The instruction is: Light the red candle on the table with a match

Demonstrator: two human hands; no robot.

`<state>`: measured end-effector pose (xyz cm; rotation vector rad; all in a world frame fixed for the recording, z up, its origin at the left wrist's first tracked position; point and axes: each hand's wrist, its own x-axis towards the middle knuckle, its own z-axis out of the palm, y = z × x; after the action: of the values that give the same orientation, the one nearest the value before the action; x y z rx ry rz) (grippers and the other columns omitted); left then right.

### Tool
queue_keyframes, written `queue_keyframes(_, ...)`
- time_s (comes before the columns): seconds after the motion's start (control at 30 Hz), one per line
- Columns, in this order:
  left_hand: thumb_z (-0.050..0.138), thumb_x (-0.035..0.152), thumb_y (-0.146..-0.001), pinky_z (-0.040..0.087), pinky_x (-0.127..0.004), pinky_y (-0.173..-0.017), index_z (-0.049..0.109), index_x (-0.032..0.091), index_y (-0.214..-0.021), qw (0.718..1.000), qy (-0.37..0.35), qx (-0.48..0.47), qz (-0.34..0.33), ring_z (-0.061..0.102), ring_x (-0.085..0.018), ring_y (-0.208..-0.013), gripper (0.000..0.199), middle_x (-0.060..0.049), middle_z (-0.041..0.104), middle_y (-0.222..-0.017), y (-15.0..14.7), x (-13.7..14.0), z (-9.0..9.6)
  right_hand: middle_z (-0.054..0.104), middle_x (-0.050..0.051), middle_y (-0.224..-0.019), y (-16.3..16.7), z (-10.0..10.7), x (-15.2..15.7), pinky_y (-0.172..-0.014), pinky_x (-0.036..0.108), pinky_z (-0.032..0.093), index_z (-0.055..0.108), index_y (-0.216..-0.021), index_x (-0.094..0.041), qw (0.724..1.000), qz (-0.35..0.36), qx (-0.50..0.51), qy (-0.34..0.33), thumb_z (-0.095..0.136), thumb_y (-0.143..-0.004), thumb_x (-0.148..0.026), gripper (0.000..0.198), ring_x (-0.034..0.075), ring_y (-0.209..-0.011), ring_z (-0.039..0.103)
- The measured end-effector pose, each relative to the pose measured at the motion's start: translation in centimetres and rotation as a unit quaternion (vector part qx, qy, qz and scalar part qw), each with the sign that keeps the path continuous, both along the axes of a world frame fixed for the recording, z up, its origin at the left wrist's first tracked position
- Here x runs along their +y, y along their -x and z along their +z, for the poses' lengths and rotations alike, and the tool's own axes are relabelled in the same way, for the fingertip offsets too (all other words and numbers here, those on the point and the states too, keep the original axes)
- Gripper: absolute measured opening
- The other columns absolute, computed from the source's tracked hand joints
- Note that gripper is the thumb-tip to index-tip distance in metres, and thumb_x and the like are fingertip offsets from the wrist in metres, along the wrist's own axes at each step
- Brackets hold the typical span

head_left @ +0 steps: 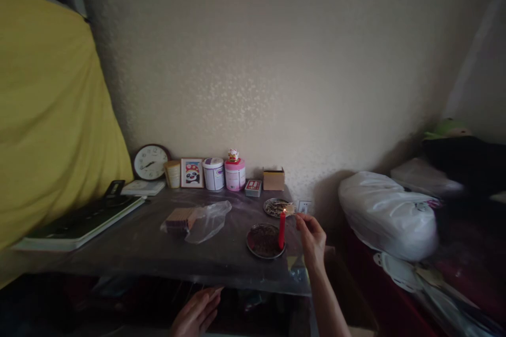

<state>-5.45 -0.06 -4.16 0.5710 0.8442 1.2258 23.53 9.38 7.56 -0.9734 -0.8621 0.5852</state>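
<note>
A lit red candle (282, 231) stands upright on the right side of a round dark metal plate (265, 254). My right hand (312, 237) is just right of the flame, thumb and fingers pinched on a match whose thin stick is hard to make out; its tip is close to the flame. Below the table's front edge, my left hand (196, 311) is closed around a small flat box (216, 291), seemingly a matchbox, mostly hidden by the fingers. Behind the candle, a second round plate (272, 215) carries many loose matchsticks.
A brown pack of small boxes (179, 219) lies in clear plastic on the dark table (150, 253). Along the wall stand a clock (151, 162), a panda picture (192, 174), tins (214, 175) and a cardboard box (273, 179). White bags (385, 213) are at right.
</note>
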Motion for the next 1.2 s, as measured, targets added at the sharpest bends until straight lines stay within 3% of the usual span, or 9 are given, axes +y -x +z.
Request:
queue_keyframes(0.47, 0.074, 0.044, -0.059, 0.036, -0.044, -0.102, 0.072, 0.02, -0.092, 1.0, 0.009, 0.006, 0.008, 0.045, -0.034, -0.122, 0.04, -0.012, 0.065, -0.118, -0.1, 0.11, -0.04, 0.061, -0.001, -0.065, 0.08, -0.23, 0.25, -0.057, 0.022, 0.042, 0.065, -0.074, -0.015, 1.0, -0.002, -0.005, 0.0, 0.07, -0.063, -0.041, 0.029, 0.011, -0.058, 0.051)
queue_keyframes(0.83, 0.072, 0.046, -0.062, 0.032, -0.045, -0.104, 0.071, 0.021, -0.095, 1.0, -0.008, 0.009, -0.006, 0.043, -0.034, -0.125, 0.042, -0.011, 0.064, -0.12, -0.1, -0.25, 0.5, 0.062, -0.003, -0.064, 0.1, -0.44, 0.34, -0.059, 0.022, 0.042, 0.065, -0.072, -0.016, 1.0, 0.005, 0.001, -0.001, 0.071, -0.061, -0.042, 0.029, 0.01, -0.058, 0.052)
queue_keyframes(1.2, 0.073, 0.045, -0.061, 0.031, -0.047, -0.105, 0.072, 0.021, -0.092, 1.0, 0.004, 0.013, 0.002, 0.045, -0.034, -0.123, 0.039, -0.01, 0.065, -0.118, 0.1, 0.33, -0.46, 0.061, -0.001, -0.062, 0.23, -0.3, 0.22, -0.056, 0.022, 0.043, 0.065, -0.072, -0.015, 1.0, 0.004, -0.008, -0.001, 0.071, -0.062, -0.042, 0.03, 0.011, -0.057, 0.051)
